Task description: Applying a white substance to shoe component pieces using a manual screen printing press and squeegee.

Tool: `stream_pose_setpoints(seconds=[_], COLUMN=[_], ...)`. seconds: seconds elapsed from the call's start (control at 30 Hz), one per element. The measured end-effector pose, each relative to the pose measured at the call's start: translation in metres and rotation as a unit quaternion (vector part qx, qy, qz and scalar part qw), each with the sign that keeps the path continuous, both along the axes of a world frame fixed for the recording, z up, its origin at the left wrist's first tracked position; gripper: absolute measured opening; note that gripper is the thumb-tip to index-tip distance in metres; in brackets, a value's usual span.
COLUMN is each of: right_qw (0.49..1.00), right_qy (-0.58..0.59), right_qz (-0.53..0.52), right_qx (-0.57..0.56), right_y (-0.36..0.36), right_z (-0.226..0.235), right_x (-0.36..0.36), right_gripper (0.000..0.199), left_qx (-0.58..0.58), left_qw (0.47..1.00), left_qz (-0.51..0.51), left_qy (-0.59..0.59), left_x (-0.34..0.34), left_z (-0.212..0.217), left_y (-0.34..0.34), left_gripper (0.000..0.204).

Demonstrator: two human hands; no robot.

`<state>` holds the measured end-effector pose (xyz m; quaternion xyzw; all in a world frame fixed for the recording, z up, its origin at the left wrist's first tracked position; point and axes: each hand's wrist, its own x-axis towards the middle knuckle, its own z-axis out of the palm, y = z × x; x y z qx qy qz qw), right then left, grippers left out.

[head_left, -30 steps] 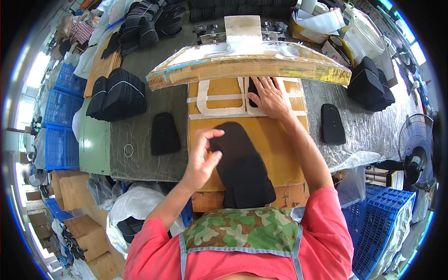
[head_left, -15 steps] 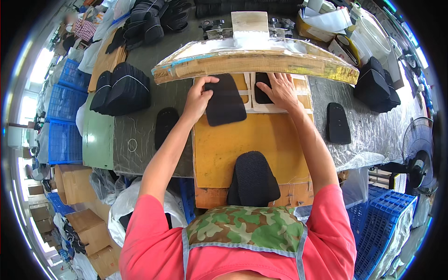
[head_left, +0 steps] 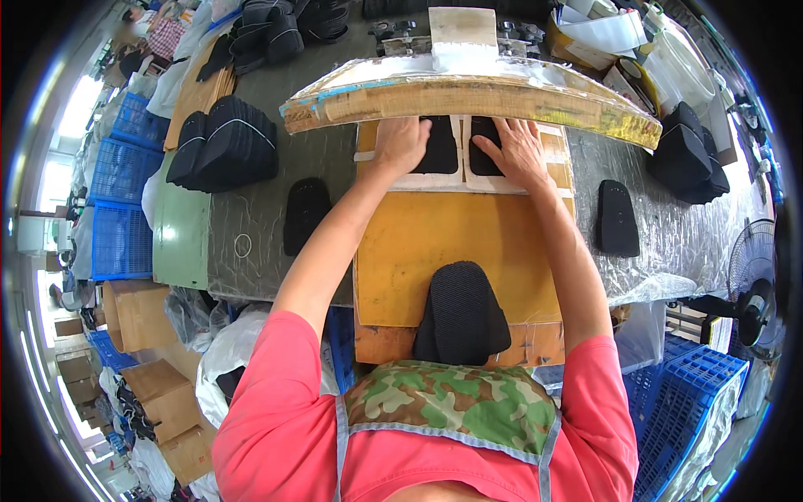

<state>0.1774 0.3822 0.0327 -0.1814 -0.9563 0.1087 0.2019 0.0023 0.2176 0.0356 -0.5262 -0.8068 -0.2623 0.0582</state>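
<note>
Two black insole-shaped pads lie side by side in pale-edged recesses on a yellow board (head_left: 452,243), their far ends hidden beneath a raised wooden frame (head_left: 477,96). At the left pad (head_left: 438,149), my left hand (head_left: 400,146) is closed with curled fingers along its outer edge. My right hand (head_left: 520,155) rests with fingers stretched out over the outer edge of the right pad (head_left: 485,149), thumb on its surface. Closer to my body, a small pile of textured black pads (head_left: 462,309) sits at the board's near edge.
Banded stacks of black pads stand at left (head_left: 230,146) and right (head_left: 682,159). Single pads lie left (head_left: 307,216) and right (head_left: 617,219) of the board. A fan (head_left: 753,293) and blue crates (head_left: 690,393) are at right. Another person (head_left: 163,33) is far back left.
My left hand has moved forward and right, laying its pad into the left recess beside the other one. The right hand stays on the right pad. The whole view has shifted slightly.
</note>
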Motion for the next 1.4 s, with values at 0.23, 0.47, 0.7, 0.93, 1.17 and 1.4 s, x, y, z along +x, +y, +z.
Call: stream_pose_setpoints(seconds=[0.23, 0.47, 0.7, 0.93, 1.17, 1.4], right_qw=[1.000, 1.000, 1.000, 1.000, 0.999, 0.999], right_qy=[0.004, 0.010, 0.000, 0.018, 0.028, 0.032], right_qz=[0.002, 0.003, 0.002, 0.003, 0.006, -0.010], right_qx=[0.000, -0.003, -0.012, 0.009, 0.019, -0.013], right_y=[-0.001, 0.002, -0.003, 0.000, 0.001, 0.000], right_z=[0.000, -0.004, 0.000, -0.003, -0.005, -0.001], right_x=[-0.002, -0.001, -0.002, -0.002, -0.002, -0.001], right_gripper=[0.068, 0.068, 0.069, 0.069, 0.070, 0.059], left_qx=[0.008, -0.029, 0.058, 0.003, -0.006, 0.019], left_qw=[0.998, 0.998, 0.995, 0.998, 0.999, 0.999], left_qz=[-0.014, -0.057, -0.071, -0.051, -0.045, -0.015], left_qy=[0.063, 0.024, 0.042, 0.022, -0.005, 0.039], left_x=[0.017, 0.028, 0.035, 0.013, 0.015, 0.016], left_z=[0.001, 0.002, -0.003, 0.006, 0.004, 0.004], left_y=[-0.004, 0.007, 0.006, -0.007, -0.006, -0.007], left_gripper=[0.065, 0.064, 0.053, 0.043, 0.045, 0.042])
